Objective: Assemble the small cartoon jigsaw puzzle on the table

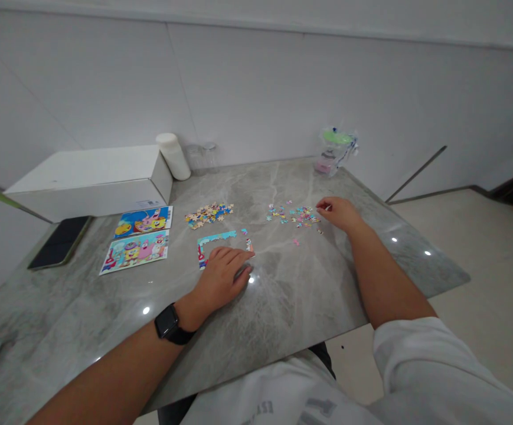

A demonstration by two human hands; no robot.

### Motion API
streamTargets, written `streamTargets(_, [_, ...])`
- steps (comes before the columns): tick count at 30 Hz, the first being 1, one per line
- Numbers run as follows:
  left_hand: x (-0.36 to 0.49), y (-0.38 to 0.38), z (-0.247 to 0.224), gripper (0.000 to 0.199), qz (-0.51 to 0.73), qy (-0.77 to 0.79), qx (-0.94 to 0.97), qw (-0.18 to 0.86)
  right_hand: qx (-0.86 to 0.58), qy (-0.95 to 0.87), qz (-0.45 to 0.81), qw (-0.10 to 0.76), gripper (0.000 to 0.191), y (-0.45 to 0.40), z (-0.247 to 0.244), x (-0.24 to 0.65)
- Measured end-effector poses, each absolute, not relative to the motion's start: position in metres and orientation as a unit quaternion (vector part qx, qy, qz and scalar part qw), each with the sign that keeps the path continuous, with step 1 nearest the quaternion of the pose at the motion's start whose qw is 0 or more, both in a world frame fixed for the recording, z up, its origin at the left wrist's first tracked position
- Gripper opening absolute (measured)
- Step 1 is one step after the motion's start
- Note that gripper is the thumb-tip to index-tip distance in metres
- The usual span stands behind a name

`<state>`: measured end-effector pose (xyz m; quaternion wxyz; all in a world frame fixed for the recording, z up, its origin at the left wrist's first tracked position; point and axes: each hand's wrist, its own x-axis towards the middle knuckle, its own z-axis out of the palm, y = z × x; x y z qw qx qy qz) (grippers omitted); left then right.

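Observation:
My left hand [223, 276] lies flat with its fingers stretched out over a partly joined jigsaw border [217, 237], hiding its lower edge. A blue strip forms the border's top, and red pieces its left side. A small loose puzzle piece [244, 232] sits at its upper right corner. Over on the right, my right hand [340, 212] has thumb and fingers pinched together at the edge of a scattered group of colourful puzzle pieces [304, 216]. Whatever is between those fingertips is too small to make out. One pink piece [296, 242] lies apart, nearer to me.
A second heap of puzzle pieces [209, 215] lies behind the border. Two cartoon picture cards [136, 251] and a phone [60, 243] are to the left. Along the wall stand a white box [92, 177], a white bottle [174, 156], clear glasses [203, 156] and a plastic bag [336, 152].

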<state>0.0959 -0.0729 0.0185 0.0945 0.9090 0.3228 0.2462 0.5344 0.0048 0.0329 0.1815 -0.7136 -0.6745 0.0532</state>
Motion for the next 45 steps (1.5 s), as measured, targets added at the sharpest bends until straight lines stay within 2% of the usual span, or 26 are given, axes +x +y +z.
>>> streamTargets(7, [0.096,-0.074,0.020,0.031,0.240,0.322,0.911,0.092,-0.685,-0.717,0.080,0.106,0.018,0.005,0.026,0.533])
streamTargets(13, [0.095,-0.073,0.020,0.032,0.235,0.323,0.912,0.095,-0.681,-0.724,0.081,0.075,0.013,0.006,0.028,0.533])
streamTargets(19, [0.095,-0.072,0.020,0.029,0.243,0.319,0.911,0.097,-0.684,-0.722,0.076,0.078,0.024,0.006,0.024,0.537])
streamTargets(25, [0.094,-0.072,0.019,0.029,0.243,0.319,0.911,0.098,-0.700,-0.705,0.096,0.067,0.017,0.007,0.024,0.533])
streamTargets(30, [0.094,-0.072,0.020,0.029,0.237,0.322,0.912,0.096,-0.692,-0.709,0.118,0.067,0.021,0.006,0.027,0.536])
streamTargets(40, [0.094,-0.070,0.015,0.029,0.239,0.314,0.914,0.093,-0.750,-0.658,0.052,0.048,0.028,0.003,0.029,0.564])
streamTargets(45, [0.094,-0.071,0.017,0.029,0.241,0.318,0.912,0.098,-0.690,-0.719,0.076,0.034,0.025,0.002,0.034,0.555])
